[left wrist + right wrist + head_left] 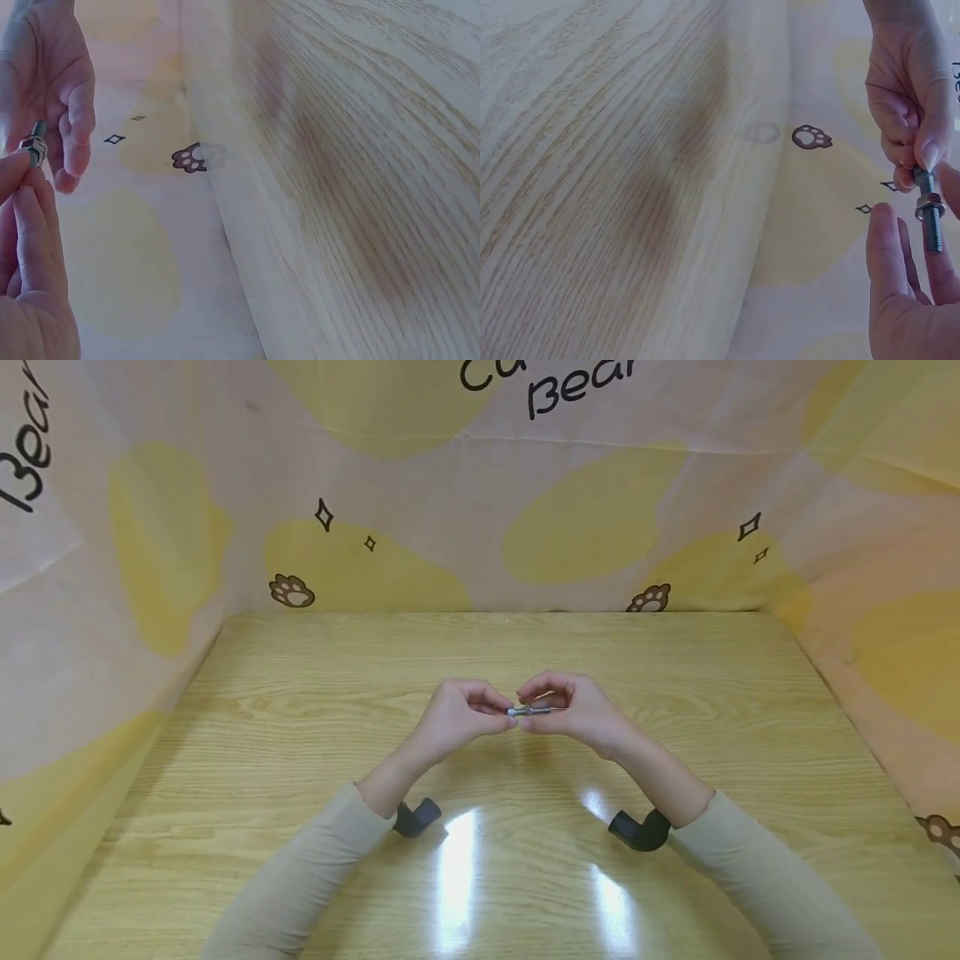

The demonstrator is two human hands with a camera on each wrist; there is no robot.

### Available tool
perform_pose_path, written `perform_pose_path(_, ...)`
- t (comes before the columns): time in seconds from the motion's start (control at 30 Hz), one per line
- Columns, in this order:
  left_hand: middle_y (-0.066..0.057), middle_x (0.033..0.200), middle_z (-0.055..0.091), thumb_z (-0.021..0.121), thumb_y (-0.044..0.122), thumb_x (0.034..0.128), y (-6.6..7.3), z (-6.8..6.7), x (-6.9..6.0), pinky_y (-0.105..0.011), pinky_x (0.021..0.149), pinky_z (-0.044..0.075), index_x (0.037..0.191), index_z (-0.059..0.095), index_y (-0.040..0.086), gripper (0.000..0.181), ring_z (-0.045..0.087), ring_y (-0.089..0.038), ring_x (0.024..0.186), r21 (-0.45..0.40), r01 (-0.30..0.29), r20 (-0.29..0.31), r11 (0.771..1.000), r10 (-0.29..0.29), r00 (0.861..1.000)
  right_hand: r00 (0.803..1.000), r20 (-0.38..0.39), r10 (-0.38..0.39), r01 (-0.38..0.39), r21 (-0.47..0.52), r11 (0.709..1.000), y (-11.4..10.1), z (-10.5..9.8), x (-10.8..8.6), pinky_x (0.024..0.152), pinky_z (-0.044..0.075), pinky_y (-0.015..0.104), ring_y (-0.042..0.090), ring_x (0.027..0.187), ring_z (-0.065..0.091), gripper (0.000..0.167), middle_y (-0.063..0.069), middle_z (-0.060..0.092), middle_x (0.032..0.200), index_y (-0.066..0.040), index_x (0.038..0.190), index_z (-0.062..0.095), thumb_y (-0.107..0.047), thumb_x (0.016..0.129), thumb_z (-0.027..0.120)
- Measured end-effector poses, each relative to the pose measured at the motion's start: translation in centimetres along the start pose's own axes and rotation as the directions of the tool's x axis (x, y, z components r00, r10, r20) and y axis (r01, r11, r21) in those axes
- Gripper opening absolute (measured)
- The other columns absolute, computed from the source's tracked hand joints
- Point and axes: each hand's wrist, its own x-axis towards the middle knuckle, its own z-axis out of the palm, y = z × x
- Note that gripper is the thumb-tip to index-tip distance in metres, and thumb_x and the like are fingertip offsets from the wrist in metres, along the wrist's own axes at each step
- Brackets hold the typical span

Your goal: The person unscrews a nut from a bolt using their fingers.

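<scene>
The left hand (459,717) pinches one end of a silver threaded metal bolt (934,235). The shaft, bearing a silver hexagonal nut (930,204), extends between the right hand's (588,715) parted thumb and fingers; contact there is unclear.

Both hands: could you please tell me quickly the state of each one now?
Left hand: closed, pinching the bolt at one end.
Right hand: open around the bolt's threaded end; contact cannot be told.

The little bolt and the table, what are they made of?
The bolt looks like metal, probably steel: silvery-grey and shiny, with fine threads. The table seems wood or wood-look laminate, glossy: it shows grain and bright reflections.
</scene>
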Motion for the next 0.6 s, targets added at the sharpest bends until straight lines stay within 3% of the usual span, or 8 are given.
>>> perform_pose_path(0.2,-0.009,0.081,0.069,0.074,0.004,0.0766,0.08,-0.05,0.08,-0.033,0.071,0.056,0.085,0.069,0.0,0.011,0.068,-0.02,0.074,0.016,0.003,0.003,1.0,-0.003,1.0,1.0,-0.007,-0.005,0.005,0.02,1.0,0.19,-0.18,0.02,0.077,0.055,0.034,0.018,0.081,0.065,0.026,0.012,0.065,0.092,0.011,0.105,0.057,-0.005,0.086,0.064)
perform_pose_path(0.4,-0.009,0.081,0.069,0.074,0.003,0.0764,0.07,-0.08,0.09,-0.033,0.071,0.056,0.085,0.069,0.0,0.011,0.068,-0.021,0.074,0.017,0.004,0.0,1.0,-0.004,1.0,0.999,0.014,-0.032,0.031,0.015,0.999,0.14,-0.16,-0.01,0.079,0.054,0.034,0.021,0.09,0.064,0.031,0.012,0.061,0.101,0.008,0.109,0.056,0.0,0.082,0.068)
perform_pose_path(0.6,-0.009,0.082,0.069,0.074,0.003,0.0768,0.1,-0.02,0.16,-0.033,0.071,0.056,0.085,0.069,-0.001,0.011,0.067,-0.021,0.074,0.014,-0.013,0.001,1.0,0.013,1.0,1.0,0.019,-0.008,0.007,0.025,1.0,0.16,-0.19,-0.12,0.08,0.054,0.04,0.021,0.082,0.066,0.027,0.012,0.064,0.092,0.01,0.108,0.056,-0.005,0.087,0.064)
